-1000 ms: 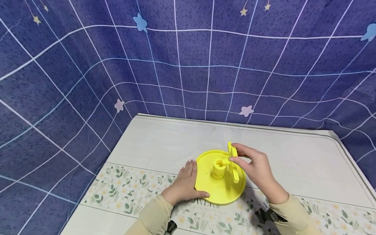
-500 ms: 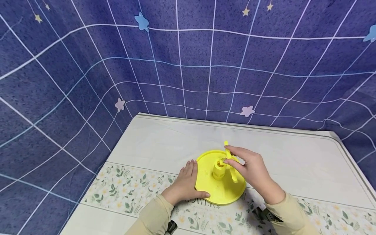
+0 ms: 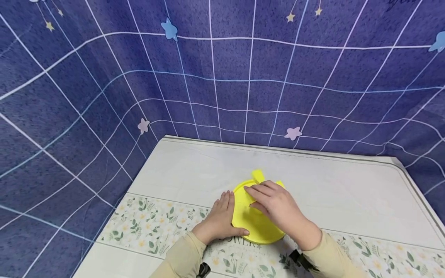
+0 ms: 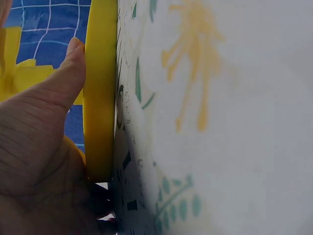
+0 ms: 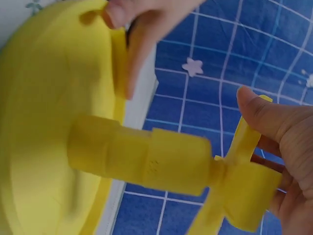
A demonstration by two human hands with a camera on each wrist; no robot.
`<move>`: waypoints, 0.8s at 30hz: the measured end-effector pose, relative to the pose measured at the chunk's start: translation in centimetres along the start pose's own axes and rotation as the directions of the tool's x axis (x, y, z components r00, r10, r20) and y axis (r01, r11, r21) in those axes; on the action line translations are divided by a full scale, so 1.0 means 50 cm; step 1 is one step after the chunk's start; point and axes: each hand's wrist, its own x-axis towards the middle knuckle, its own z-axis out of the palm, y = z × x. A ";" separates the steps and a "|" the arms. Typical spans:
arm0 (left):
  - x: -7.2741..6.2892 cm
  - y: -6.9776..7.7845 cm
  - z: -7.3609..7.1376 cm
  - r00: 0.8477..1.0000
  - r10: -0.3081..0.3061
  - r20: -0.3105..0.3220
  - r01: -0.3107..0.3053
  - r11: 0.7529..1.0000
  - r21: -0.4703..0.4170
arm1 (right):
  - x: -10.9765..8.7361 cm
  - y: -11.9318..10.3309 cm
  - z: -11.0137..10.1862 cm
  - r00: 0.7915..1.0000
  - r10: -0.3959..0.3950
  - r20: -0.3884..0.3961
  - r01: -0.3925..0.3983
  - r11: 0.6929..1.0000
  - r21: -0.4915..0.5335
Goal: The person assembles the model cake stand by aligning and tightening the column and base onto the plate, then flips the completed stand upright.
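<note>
Centrally, a round yellow base (image 3: 259, 231) lies flat on a pale tablecloth (image 3: 198, 164), partly over its flowered band (image 3: 149, 224) and printed lettering. Left hand (image 3: 219, 222) at the base's left side: fingers straight and lying close together, thumb spread well away from them and resting on the near rim; nothing pinched there. Left wrist view shows that thumb against the upper face of the base, the side wall of the base meeting the cloth. From the middle of the base rises a thick yellow post (image 5: 142, 159), seen in full length by the right wrist view, hidden under the right hand from above. At the free end of the post sits a yellow crosspiece (image 5: 247, 193), with slim arms and a stubby round end; a narrow neck shows between the two, and how deep it goes in cannot be told. Right hand (image 3: 279, 204) above the post, pinching the crosspiece, thumb on one arm and fingers bent behind, partly hidden. One arm of the crosspiece juts beyond the far rim. Both wrists in beige sleeves (image 3: 184, 251), each with a black strap (image 3: 300, 260). Behind, a blue curtain (image 3: 222, 92), gridded with pale lines and printed with stars (image 3: 293, 133).
</note>
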 end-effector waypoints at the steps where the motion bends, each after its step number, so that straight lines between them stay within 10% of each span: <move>1: 0.000 0.000 0.001 1.000 0.001 -0.001 -0.001 1.000 0.003 | -0.001 -0.003 0.006 1.000 -0.017 0.010 0.017 0.999 -0.027; 7: 0.000 0.001 0.002 1.000 -0.003 -0.013 0.003 1.000 0.026 | -0.009 -0.016 0.035 0.996 -0.065 0.056 0.072 0.987 -0.142; 16: -0.001 0.001 0.000 1.000 0.003 -0.015 -0.002 1.000 0.030 | -0.020 -0.014 0.027 0.999 -0.040 0.004 0.040 0.999 -0.030; 24: -0.003 0.000 0.001 1.000 0.008 -0.014 -0.008 1.000 0.011 | -0.042 0.050 -0.011 0.946 0.282 -0.158 -0.269 0.958 0.102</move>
